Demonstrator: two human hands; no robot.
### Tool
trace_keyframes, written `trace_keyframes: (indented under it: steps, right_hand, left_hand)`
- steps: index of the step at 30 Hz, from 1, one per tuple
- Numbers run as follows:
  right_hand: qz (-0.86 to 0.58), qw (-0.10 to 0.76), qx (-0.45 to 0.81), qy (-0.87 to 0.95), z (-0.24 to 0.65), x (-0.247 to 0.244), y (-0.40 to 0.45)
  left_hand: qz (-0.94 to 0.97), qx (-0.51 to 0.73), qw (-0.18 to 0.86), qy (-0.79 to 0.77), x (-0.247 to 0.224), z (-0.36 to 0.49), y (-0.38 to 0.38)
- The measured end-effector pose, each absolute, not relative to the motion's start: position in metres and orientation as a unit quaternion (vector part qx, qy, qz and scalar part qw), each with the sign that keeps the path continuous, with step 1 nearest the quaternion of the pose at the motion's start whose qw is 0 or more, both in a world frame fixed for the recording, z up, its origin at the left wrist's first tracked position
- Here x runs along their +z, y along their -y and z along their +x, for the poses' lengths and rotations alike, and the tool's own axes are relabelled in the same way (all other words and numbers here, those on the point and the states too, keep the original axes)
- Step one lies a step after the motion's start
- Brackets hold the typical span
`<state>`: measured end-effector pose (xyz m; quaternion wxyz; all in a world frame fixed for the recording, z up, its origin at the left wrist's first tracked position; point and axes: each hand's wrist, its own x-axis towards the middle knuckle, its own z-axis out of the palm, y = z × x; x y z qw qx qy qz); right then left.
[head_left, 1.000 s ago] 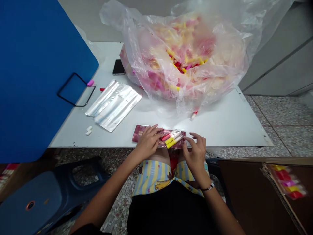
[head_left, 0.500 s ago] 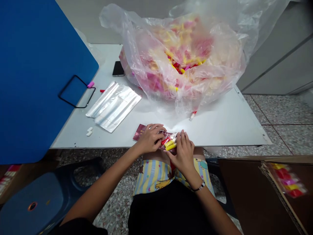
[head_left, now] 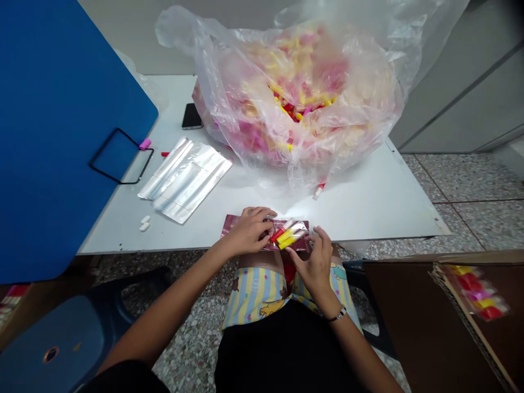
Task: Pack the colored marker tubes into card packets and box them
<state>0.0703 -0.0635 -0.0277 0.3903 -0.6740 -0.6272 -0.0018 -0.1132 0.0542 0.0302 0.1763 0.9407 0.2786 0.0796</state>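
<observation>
I have a white table in view, with a large clear plastic bag of colored tubes on it. At the near edge lies a maroon foil pouch, under a clear pack of red and yellow tubes. The left hand is curled, gripping the pouch. The right hand is half open, its fingertips touching the pack's right end.
</observation>
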Motion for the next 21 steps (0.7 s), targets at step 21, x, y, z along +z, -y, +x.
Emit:
trace_keyframes:
  steps: [21]
  right_hand:
    - [-0.624,0.367,0.048,0.688,0.101,-0.025,0.001]
  left_hand:
    - [0.854,0.208,0.182,-0.441,0.009,-0.079,-0.028]
